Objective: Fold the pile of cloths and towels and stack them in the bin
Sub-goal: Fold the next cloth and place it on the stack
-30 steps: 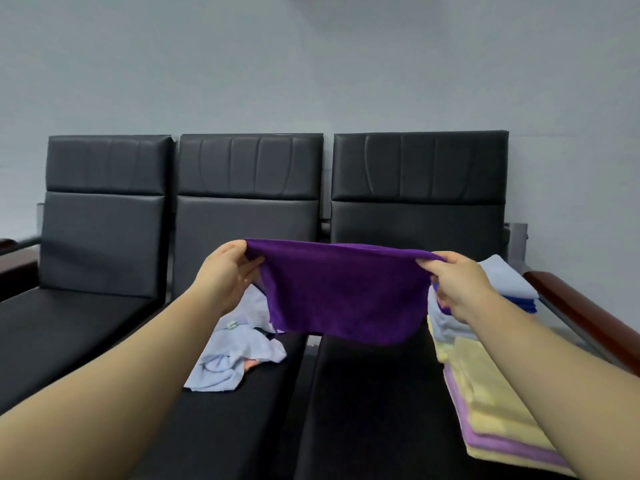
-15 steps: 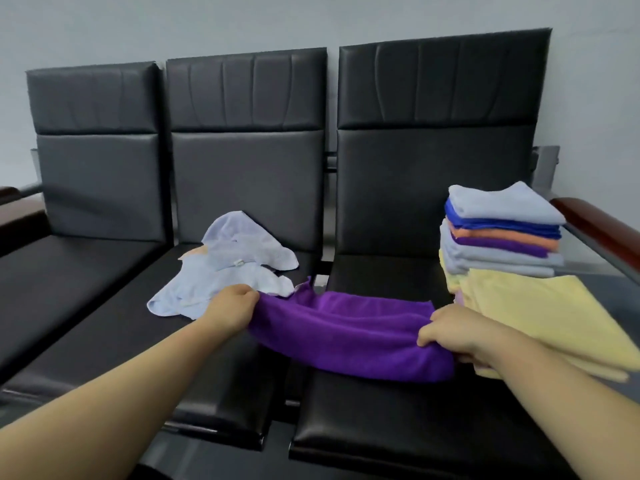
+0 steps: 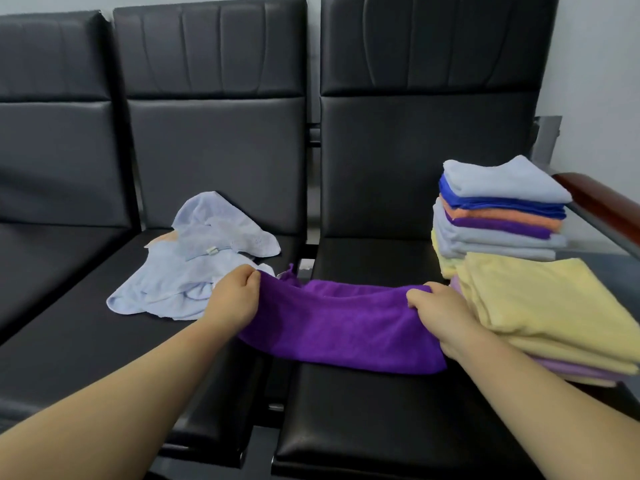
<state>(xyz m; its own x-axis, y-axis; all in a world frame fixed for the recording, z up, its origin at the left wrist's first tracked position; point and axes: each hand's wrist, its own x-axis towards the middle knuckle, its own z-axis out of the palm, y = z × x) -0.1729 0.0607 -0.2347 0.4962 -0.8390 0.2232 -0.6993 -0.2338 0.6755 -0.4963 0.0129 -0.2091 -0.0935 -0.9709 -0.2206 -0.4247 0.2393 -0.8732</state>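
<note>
Head view, left to right: loose pale blue cloths [image 3: 194, 271] on middle black seat [image 3: 86, 344]; left hand [image 3: 232, 303], fingers clamped on purple towel [image 3: 341, 323] spanning the seat gap; right hand [image 3: 438, 317] gripping its other end; folded stack [image 3: 498, 209] and yellow towels [image 3: 554, 306] on right seat.

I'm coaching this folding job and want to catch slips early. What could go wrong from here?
The purple cloth, gripped by the left hand and right hand, spans the gap between two seats; its middle may sag in and spoil the fold. The right hand lies close to the yellow towels, so a pull might drag them askew.
</note>
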